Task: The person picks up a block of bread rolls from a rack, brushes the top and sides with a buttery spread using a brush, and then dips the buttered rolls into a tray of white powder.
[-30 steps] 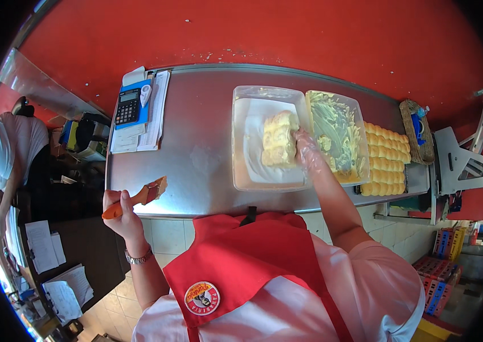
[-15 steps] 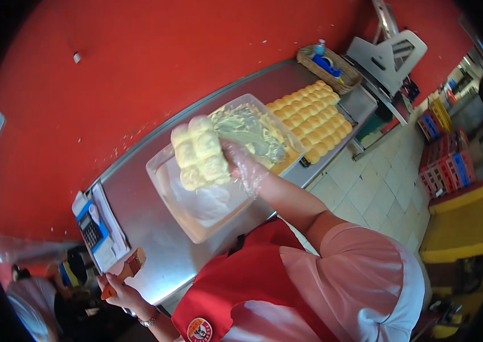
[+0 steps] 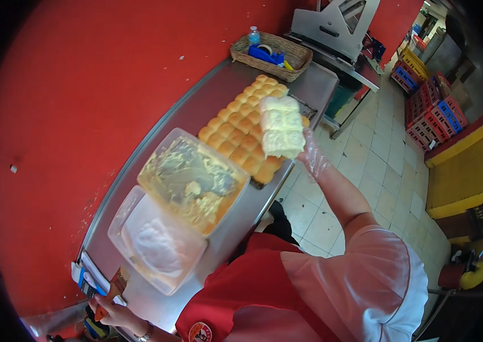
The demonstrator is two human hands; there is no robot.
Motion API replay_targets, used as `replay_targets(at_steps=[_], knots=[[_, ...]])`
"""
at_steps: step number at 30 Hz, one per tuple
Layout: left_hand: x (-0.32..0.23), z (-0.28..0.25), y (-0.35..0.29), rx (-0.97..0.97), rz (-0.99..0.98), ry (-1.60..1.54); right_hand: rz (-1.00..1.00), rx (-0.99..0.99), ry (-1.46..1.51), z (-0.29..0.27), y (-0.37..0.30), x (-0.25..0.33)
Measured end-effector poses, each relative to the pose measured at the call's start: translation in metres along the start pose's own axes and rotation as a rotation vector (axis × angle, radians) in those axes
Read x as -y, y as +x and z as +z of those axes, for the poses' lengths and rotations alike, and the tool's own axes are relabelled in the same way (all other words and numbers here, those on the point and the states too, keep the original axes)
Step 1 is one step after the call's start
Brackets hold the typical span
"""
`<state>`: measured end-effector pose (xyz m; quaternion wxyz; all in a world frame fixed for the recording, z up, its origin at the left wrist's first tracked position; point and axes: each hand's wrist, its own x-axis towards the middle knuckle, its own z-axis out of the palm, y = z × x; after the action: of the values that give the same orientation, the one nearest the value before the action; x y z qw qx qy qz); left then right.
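Observation:
My right hand point(image 3: 313, 155), in a clear plastic glove, grips a block of joined bread rolls point(image 3: 282, 126) coated pale and whitish. The block is held up over the right edge of a slab of golden rolls point(image 3: 236, 134) on a dark tray. My left hand point(image 3: 117, 316), bare, is closed round the orange handle of a flat brush point(image 3: 117, 285), beside papers at the table's near left end. Between the hands stands a clear tub point(image 3: 159, 151) smeared with yellow spread. Against it sits a second tub point(image 3: 122, 219) with white powdery stuff inside.
A wicker basket point(image 3: 241, 56) with a blue tape dispenser and small bottle stands at the steel table's point(image 3: 190, 102) far end. Beyond it is a metal machine point(image 3: 324, 31). A red wall point(image 3: 82, 85) borders the table. Stacked crates point(image 3: 432, 117) stand on the tiled floor at right.
My right hand has carried the coated block from above the white-powder tub over to the golden rolls. The view has turned rightward. My left hand still holds the brush.

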<state>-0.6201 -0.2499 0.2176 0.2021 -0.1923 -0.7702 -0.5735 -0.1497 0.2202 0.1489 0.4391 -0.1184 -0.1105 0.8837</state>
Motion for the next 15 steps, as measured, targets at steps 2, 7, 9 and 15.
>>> replay_targets(at_steps=[2, 7, 9, 15], knots=[[-0.039, 0.039, -0.019, -0.052, 0.045, 0.063, -0.082, 0.076, -0.034, -0.02, 0.008, 0.06], [-0.121, 0.158, -0.079, 0.005, 0.075, -0.146, -0.402, 0.109, 0.007, -0.008, 0.036, 0.162], [-0.163, 0.197, -0.095, 0.095, 0.104, -0.124, -0.447, 0.312, 0.083, 0.003, 0.04, 0.19], [-0.227, 0.279, -0.119, 0.242, 0.24, -0.255, -0.574, 0.02, -0.915, -0.064, 0.093, 0.252]])
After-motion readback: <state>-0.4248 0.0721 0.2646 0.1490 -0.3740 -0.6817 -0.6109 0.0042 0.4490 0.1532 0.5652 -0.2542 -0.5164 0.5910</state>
